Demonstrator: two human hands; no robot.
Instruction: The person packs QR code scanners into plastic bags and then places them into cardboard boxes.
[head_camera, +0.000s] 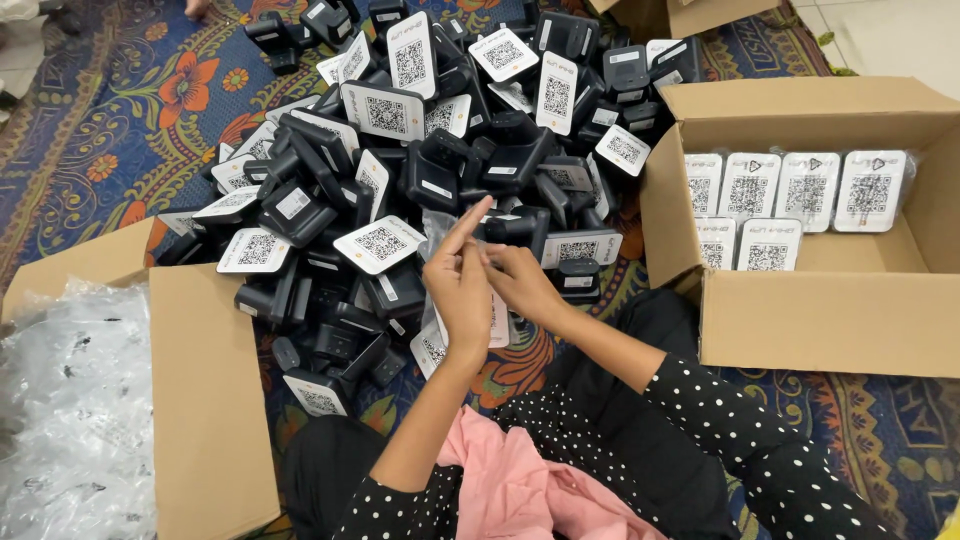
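My left hand (460, 285) and my right hand (520, 280) meet in front of me over a clear plastic bag (497, 322) that holds a small white-faced device. Both hands grip the bag's top, and my left index finger points up. A large heap of black stand-like devices (420, 170) with white square code labels lies right behind my hands on the patterned rug.
At the right is an open cardboard box (820, 320) with bagged devices (800, 190) standing in rows. At the left, another cardboard box (205, 400) holds empty clear plastic bags (70, 420). Another person's hand (197, 8) shows at the top left edge.
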